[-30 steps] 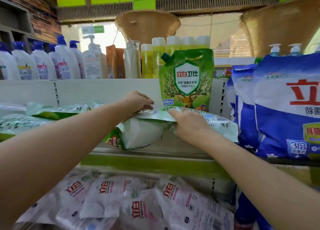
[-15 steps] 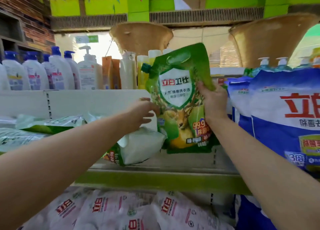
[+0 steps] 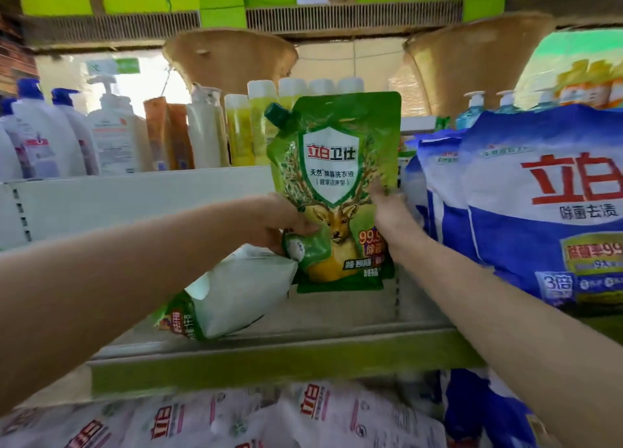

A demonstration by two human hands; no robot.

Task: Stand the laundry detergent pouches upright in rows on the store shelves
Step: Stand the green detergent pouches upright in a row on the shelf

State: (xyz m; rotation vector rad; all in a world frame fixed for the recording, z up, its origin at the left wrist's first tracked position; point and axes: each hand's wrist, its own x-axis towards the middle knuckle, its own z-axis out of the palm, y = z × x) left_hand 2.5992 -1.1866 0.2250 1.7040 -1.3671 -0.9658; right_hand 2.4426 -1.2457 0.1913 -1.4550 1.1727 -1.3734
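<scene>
A: Head view. What differs from half a second back?

B: The green pouch [image 3: 337,191] was tipped to the left, now it's near upright with its face to the camera. The right hand [image 3: 391,211] has slid from the top right corner down to the middle of the right edge. The left hand [image 3: 283,221] was only beside the pouch and is now on it.

A: Hands?

B: Both hold it. The left hand's fingers are curled round the lower left edge. The right hand pinches the right edge, thumb in front and fingers behind.

A: Where is it on the shelf [image 3: 269,356]?

B: Toward the back, right of middle, just beside the blue bags [image 3: 546,211] at the right end. (I can't tell if its base touches the board.)

A: Materials, quickly.

B: It's a glossy plastic film pouch, flat and rectangular, with a dark green screw cap [image 3: 277,113] at the top left corner and a white shield and deer print. The fallen pouch [image 3: 236,292] lies on its side near the front edge, left of middle, with its plump white gusset base facing us. The blue bags are soft, bulging and slightly creased. The shelf is pale metal with a green front strip.

A: Rest?

B: Crinkled white pouches [image 3: 303,414] lie flat on the level below. Hard plastic pump bottles [image 3: 111,134] and yellow bottles [image 3: 242,130] stand behind the shelf's back panel.
</scene>
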